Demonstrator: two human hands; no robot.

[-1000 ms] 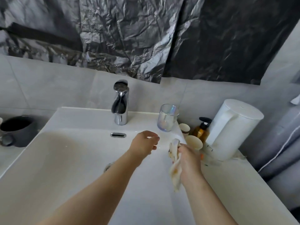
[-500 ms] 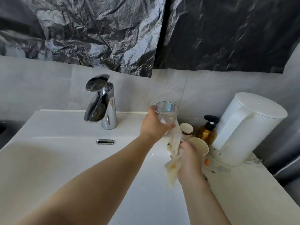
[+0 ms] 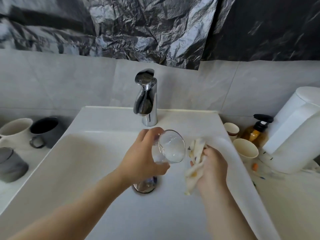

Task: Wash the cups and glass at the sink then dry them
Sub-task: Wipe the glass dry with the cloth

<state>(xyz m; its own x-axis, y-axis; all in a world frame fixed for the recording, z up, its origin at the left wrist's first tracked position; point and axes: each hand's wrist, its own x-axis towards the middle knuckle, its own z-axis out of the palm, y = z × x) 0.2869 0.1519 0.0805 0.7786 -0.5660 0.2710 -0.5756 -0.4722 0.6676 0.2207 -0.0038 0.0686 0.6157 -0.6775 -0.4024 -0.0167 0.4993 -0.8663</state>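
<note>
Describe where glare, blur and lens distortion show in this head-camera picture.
Head view: glare streaks the chrome tap and black sheet; the glass in the left hand is faintly blurred; wide-angle distortion bows the sink rim; the grey cup at the left edge is soft.

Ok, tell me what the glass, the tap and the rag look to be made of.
Glass: seemingly clear glass, glossy; the left hand and sink show through it, though clear plastic is possible. Tap: polished chrome-look metal with mirror reflections. Rag: soft off-white cloth, stained, crumpled in the right hand.
</note>
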